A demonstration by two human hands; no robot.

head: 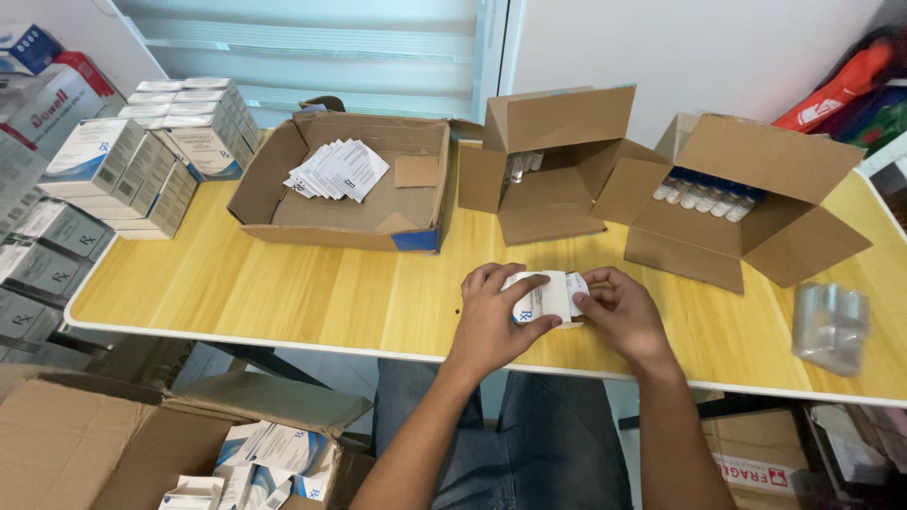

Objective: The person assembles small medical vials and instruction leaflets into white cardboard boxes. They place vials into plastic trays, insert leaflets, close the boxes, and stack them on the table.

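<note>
Gripped between both hands — a small white carton, held just above the near edge of the yellow table. Left hand curled over the carton's left end, fingers wrapped across its top, thumb underneath. Right hand pinching the carton's right end, fingertips pressed on the flap there. Carton thus lying between the two palms, touching both, long side across.

Far left on the table: stacks of grey-and-white boxes, piled several high. Next to them, a shallow open cardboard tray with a fan of folded white leaflets inside. Further right, behind the hands, an open brown box tipped on its side, small vials just visible within. Right again — a larger open box showing a row of blue-capped vials. At the far right edge, a clear plastic-wrapped bundle, blurred. Below the table at left, a floor carton holding flattened white cartons.
</note>
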